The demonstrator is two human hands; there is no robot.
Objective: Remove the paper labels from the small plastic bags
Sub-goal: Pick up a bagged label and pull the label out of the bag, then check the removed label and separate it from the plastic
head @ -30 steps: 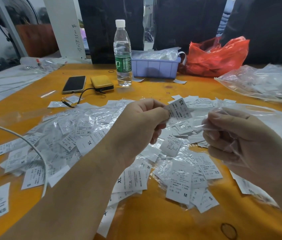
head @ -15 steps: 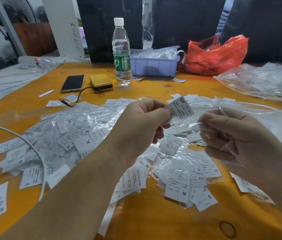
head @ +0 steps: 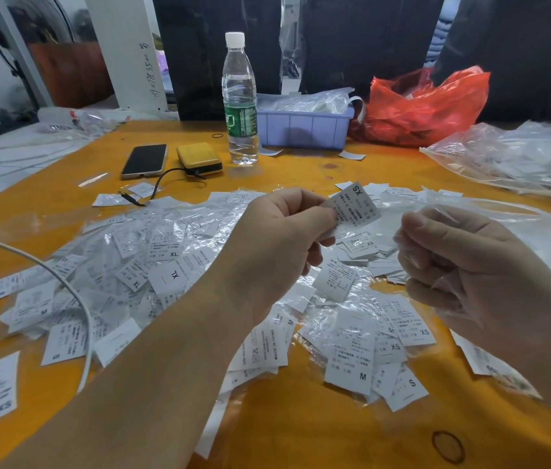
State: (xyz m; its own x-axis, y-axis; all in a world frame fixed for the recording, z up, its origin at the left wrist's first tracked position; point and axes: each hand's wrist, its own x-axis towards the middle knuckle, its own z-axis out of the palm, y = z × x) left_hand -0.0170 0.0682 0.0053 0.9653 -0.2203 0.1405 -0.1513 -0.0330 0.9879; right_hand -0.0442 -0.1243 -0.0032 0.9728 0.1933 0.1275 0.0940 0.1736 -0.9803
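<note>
Pinching an XS label (head: 355,208) in your left hand (head: 281,245) at frame centre, you have it clear of its bag (head: 450,218), which your right hand (head: 463,265) grips with curled fingers at centre right. One label looks done; the heap of bagged labels (head: 152,262) spread lower left to centre remains, by my reckoning most of the job.

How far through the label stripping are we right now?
Done: one XS label is out, pinched in the left hand. In hand: the right hand holds a clear bag. Left: the pile of bagged labels on the table.
</note>
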